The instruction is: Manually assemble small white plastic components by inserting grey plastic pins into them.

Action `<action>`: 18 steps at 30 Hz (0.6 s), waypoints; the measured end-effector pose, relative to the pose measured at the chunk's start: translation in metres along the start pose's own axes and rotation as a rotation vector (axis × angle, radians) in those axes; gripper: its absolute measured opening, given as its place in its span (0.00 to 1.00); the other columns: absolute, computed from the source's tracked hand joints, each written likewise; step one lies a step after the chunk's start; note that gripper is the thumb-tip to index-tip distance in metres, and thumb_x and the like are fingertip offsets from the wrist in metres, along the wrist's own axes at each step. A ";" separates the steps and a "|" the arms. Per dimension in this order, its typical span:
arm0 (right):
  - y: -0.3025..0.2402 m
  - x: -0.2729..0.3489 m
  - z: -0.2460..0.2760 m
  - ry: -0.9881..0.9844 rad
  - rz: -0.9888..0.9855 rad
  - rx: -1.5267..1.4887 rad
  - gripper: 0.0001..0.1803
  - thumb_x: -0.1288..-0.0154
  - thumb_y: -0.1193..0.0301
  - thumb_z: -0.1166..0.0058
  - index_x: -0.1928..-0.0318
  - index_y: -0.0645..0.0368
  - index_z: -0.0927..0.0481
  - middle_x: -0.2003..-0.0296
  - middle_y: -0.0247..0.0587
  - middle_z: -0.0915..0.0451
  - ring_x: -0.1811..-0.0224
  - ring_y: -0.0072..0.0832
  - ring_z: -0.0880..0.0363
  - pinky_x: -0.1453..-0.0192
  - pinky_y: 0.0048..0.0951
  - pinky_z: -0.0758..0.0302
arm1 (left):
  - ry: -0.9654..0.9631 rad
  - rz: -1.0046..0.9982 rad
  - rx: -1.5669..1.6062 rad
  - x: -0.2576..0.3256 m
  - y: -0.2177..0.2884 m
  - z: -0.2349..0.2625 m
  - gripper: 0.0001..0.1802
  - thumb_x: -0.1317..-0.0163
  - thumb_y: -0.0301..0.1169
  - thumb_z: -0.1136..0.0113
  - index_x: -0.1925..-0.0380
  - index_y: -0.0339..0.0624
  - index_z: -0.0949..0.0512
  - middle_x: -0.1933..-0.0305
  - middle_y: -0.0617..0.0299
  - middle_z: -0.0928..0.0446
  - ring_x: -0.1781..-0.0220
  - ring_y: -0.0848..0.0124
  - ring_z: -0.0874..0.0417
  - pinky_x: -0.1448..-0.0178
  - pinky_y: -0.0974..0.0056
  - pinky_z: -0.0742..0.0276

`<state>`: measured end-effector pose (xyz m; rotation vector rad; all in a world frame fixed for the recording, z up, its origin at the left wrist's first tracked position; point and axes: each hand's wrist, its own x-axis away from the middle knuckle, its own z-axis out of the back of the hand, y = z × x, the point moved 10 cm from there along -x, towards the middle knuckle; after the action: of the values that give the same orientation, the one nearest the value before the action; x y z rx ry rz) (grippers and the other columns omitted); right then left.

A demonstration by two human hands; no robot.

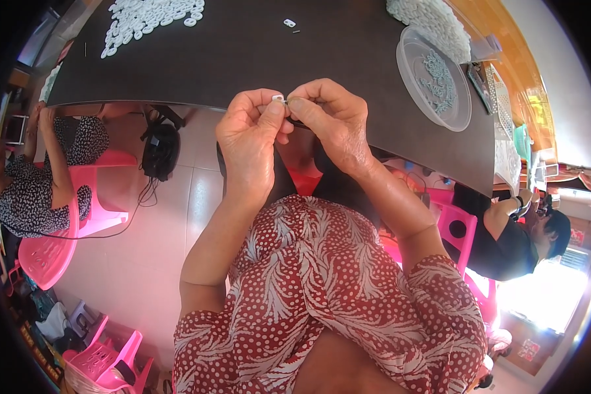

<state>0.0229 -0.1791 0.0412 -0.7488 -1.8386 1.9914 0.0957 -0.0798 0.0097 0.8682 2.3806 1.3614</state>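
Just past the near edge of the dark table (295,62), my two hands meet fingertip to fingertip. Between the thumb and fingers of my left hand (251,141) is a small white plastic piece (278,98). My right hand (335,125) is closed in a pinch against it, and what its fingertips hold is too small and covered to make out. Farther back on the table lie a loose white plastic piece (289,23) with holes and, beside it, a tiny grey pin (296,31).
White oval plastic pieces (144,18) are heaped at the far left, with another white heap (433,26) at the far right. A round clear tray (463,111) holds small grey-blue parts. One person (52,177) sits left, another (512,233) right, near pink plastic chairs (88,190).
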 end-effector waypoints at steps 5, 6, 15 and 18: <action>-0.006 0.000 -0.007 -0.025 0.019 0.025 0.03 0.38 0.79 0.50 0.68 0.67 0.26 0.75 0.34 0.23 0.74 0.15 0.25 0.71 0.19 0.29 | 0.010 -0.051 -0.035 0.001 0.001 0.002 0.02 0.37 0.21 0.46 0.66 0.34 0.26 0.73 0.65 0.25 0.75 0.81 0.27 0.72 0.77 0.31; -0.009 0.000 -0.009 -0.039 0.028 0.039 0.03 0.38 0.79 0.51 0.69 0.67 0.26 0.75 0.34 0.23 0.74 0.16 0.25 0.71 0.19 0.28 | 0.011 -0.052 -0.034 0.001 -0.001 0.002 0.02 0.37 0.21 0.46 0.66 0.34 0.26 0.73 0.65 0.25 0.75 0.81 0.27 0.72 0.77 0.31; -0.010 -0.002 -0.012 -0.057 0.160 0.260 0.04 0.38 0.78 0.51 0.70 0.67 0.27 0.75 0.37 0.25 0.74 0.18 0.25 0.70 0.22 0.28 | 0.037 -0.111 -0.025 0.002 -0.002 0.009 0.02 0.38 0.19 0.47 0.66 0.33 0.25 0.73 0.65 0.25 0.75 0.81 0.26 0.73 0.77 0.30; -0.010 -0.005 -0.011 -0.063 0.179 0.290 0.05 0.39 0.77 0.49 0.70 0.66 0.26 0.74 0.38 0.26 0.74 0.18 0.25 0.70 0.23 0.29 | 0.060 -0.117 -0.063 0.001 0.005 0.011 0.04 0.38 0.20 0.46 0.66 0.30 0.24 0.75 0.61 0.24 0.77 0.77 0.25 0.74 0.74 0.29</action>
<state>0.0320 -0.1715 0.0511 -0.7920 -1.5109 2.3532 0.1022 -0.0701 0.0082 0.6694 2.3782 1.4268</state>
